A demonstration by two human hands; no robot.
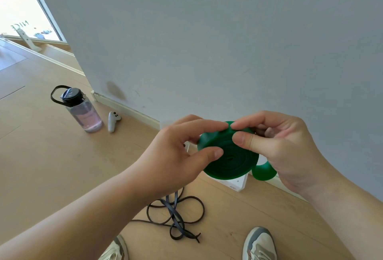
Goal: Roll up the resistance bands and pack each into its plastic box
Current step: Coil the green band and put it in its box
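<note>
Pinching a green resistance band point(226, 162) between both hands, a person holds it in the air at about waist height, in front of a pale wall point(207, 42). The band is wound into a flat, tight coil with its spiral face turned toward the camera. The left hand point(176, 152) grips the coil's left side, thumb pressed on the face and forefinger curled over the top rim. The right hand point(286, 148) grips from the other side, its thumb flat on the upper face and its forefinger meeting the left forefinger at the top edge. The remaining fingers of the right hand are curled behind the coil. One short loose loop point(264, 171) of the same green band hangs free at the coil's lower right, just under the right palm.

Directly behind and below the coil, a white box point(238, 183) stands on the floor against the skirting board point(128, 110), mostly hidden by the band. Nearer the camera, a dark flat band point(176, 216) lies unrolled in loose, crossing loops on the wooden floor point(51, 166), between the person's two pale sneakers, the left point(116, 249) and the right point(260, 245), at the bottom edge.

Well apart to the left, a clear water bottle point(83, 112) with a black lid and carry loop stands upright near the wall's corner. A white handheld controller point(113, 122) lies just beside it on the floor.
</note>
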